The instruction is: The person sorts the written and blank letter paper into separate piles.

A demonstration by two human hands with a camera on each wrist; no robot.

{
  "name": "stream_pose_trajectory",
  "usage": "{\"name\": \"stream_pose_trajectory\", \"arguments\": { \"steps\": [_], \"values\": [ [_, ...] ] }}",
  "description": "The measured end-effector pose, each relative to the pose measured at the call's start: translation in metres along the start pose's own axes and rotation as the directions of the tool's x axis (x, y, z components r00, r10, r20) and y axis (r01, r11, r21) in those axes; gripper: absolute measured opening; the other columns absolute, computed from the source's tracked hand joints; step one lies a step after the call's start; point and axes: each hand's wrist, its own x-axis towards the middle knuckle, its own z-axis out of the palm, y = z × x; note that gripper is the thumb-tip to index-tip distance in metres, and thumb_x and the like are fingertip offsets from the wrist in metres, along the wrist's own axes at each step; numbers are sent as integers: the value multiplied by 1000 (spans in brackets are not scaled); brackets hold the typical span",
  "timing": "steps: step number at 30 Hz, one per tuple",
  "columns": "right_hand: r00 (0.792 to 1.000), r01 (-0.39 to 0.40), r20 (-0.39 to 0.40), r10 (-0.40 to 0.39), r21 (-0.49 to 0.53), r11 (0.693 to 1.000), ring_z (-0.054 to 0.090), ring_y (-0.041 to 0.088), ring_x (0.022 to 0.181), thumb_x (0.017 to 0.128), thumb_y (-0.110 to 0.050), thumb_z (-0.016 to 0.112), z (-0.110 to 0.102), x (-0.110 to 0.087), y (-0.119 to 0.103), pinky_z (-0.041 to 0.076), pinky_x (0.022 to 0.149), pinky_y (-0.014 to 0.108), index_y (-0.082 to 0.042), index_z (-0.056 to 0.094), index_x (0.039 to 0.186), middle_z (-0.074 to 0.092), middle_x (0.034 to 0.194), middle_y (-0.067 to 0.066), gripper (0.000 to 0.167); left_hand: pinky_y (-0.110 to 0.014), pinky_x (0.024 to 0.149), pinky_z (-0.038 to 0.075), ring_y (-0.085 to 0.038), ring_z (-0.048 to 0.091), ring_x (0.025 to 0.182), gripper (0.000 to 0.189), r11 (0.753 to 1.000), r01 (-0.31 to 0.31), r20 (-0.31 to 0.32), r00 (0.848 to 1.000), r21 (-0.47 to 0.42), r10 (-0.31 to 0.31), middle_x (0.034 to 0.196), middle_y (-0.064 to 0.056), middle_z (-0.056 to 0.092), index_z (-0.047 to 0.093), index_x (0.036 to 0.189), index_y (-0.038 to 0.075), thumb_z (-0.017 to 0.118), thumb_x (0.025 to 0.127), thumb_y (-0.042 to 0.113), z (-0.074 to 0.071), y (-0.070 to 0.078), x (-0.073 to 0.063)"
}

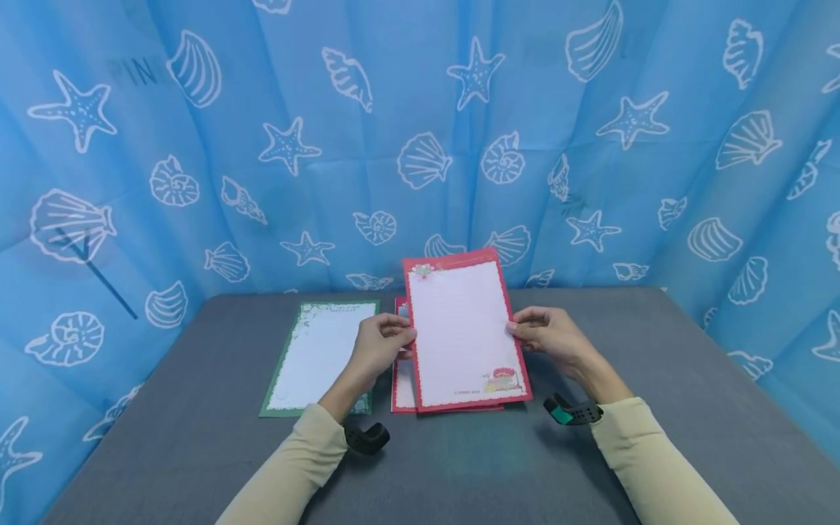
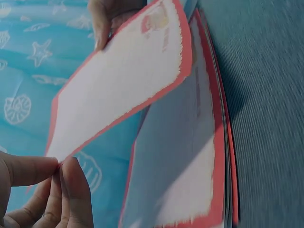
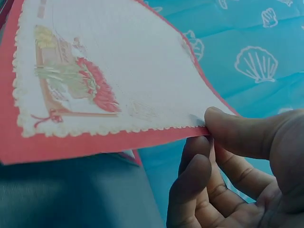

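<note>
A sheet of red-bordered stationery paper (image 1: pixel 462 335) is held up, tilted toward me, in the head view. My left hand (image 1: pixel 380 343) pinches its left edge between thumb and fingers. On the opposite edge my right hand (image 1: pixel 551 335) pinches it the same way; the right wrist view shows the thumb (image 3: pixel 237 133) on top and fingers beneath. A drawing in red, green and yellow decorates the sheet's lower right corner. Below it lies a stack of similar red-bordered sheets (image 2: pixel 180 156), mostly hidden by the raised sheet in the head view.
To the left, a green-bordered sheet (image 1: pixel 321 357) lies on the grey table (image 1: pixel 197 452), partly covered by my left hand and wrist. A blue curtain (image 1: pixel 367 182) with white shells and starfish hangs behind the table. Dark bands (image 1: pixel 574 410) circle both wrists.
</note>
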Motion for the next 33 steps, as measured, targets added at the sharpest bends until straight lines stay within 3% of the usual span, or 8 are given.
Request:
{"name": "stream_pose_trajectory", "arguments": {
  "steps": [10, 17, 26, 33],
  "values": [
    [998, 2, -58, -6, -75, 997, 61, 15, 81, 99, -20, 69, -26, -7, 2, 55, 74, 33, 9, 61, 118, 67, 97, 8, 36, -37, 74, 61, -17, 69, 74, 21, 999, -10, 33, 999, -44, 12, 97, -16, 68, 66, 115, -3, 70, 96, 5, 33, 9, 8],
    [994, -45, -107, 32, -124, 991, 63, 13, 83, 100, -24, 68, -47, -9, 5, 56, 78, 34, 9, 59, 120, 67, 99, 6, 40, -39, 75, 61, -16, 69, 73, 21, 993, 57, 59, 997, -101, -51, 97, -16, 70, 66, 115, -4, 69, 95, 4, 57, 9, 20],
    [984, -114, -154, 89, -162, 980, 64, 13, 85, 99, -30, 68, -72, -14, 15, 56, 77, 30, 10, 57, 126, 67, 103, 8, 49, -43, 77, 61, -15, 68, 63, 10, 983, 133, 63, 990, -127, -126, 86, -14, 70, 69, 103, -2, 71, 93, 1, 89, 12, 33],
    [968, -186, -203, 148, -180, 966, 63, 13, 82, 100, -31, 67, -88, -19, 24, 56, 73, 28, 12, 56, 129, 65, 106, 11, 53, -35, 66, 61, -12, 65, 56, 7, 985, 158, -2, 987, -65, -158, 81, -11, 70, 69, 94, 0, 73, 89, -2, 120, 12, 39]
  ]
}}
